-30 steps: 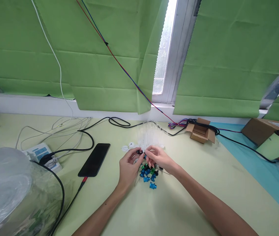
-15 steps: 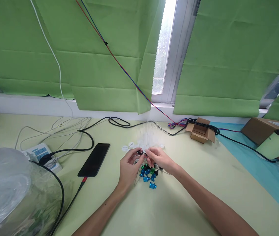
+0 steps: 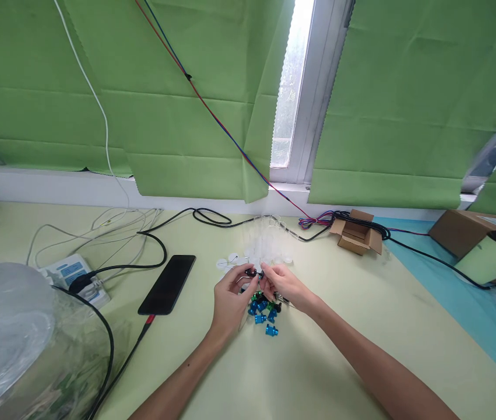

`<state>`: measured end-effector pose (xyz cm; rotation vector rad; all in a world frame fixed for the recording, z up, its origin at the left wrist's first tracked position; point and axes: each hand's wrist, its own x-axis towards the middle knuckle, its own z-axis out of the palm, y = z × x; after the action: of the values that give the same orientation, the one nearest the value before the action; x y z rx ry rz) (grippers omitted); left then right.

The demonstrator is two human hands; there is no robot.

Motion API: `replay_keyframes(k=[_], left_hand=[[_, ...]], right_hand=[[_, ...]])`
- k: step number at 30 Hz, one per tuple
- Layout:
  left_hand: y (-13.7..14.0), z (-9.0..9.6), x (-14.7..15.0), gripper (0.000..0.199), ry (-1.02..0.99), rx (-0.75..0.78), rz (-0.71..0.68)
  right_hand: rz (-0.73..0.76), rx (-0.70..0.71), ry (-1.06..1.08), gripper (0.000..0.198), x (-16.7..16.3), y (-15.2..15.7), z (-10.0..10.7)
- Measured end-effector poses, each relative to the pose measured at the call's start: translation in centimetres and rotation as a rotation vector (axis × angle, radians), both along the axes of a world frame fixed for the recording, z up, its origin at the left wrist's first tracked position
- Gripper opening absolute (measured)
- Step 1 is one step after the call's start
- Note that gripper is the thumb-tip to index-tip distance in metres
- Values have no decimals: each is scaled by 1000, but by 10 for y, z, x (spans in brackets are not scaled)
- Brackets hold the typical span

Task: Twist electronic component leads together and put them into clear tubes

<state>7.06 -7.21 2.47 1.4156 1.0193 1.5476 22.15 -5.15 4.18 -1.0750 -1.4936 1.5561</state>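
Observation:
Between my two hands is a small black fitting (image 3: 251,272), partly covered by fingers. My left hand (image 3: 234,290) is closed around it with thumb and fingertips. On its right end my right hand (image 3: 280,281) pinches a small dark piece (image 3: 261,274); whether the two are joined I cannot tell. Just below the hands lies a pile of small blue metal fittings (image 3: 260,318), with green ones (image 3: 270,306) and black ones (image 3: 278,307) among them. Behind the fingers stand clear plastic tubes (image 3: 265,239), with white round discs (image 3: 225,263) around their foot.
To the left lie a black phone (image 3: 167,284), a white power strip (image 3: 75,277) with cables and a large clear plastic-wrapped roll (image 3: 16,338). At the back right sit a small open cardboard box (image 3: 356,238) and a black cable (image 3: 449,265). A larger box (image 3: 461,233) stands at far right.
My fingertips have shifted slightly, and the dark piece between them shows more than before. The pile and everything else stay in place.

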Motion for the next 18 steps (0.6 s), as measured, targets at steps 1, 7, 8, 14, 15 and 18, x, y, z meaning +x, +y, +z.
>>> replay_keyframes(k=[1, 7, 8, 14, 15, 18], left_hand=[[0, 0, 0, 25, -6, -1, 5], [0, 4, 0, 27, -35, -34, 56], [0, 5, -1, 28, -36, -44, 65], [-1, 8, -2, 30, -26, -102, 80], [-1, 8, -2, 30, -30, -101, 74], [0, 5, -2, 29, -41, -91, 53]], right_hand=[[-5, 5, -7, 65, 0, 0, 0], [-12, 29, 67, 50, 0, -1, 5], [-9, 37, 77, 46, 1, -2, 7], [10, 79, 83, 41, 3, -7, 13], [9, 79, 79, 41, 3, -6, 13], [9, 71, 65, 42, 2, -5, 11]])
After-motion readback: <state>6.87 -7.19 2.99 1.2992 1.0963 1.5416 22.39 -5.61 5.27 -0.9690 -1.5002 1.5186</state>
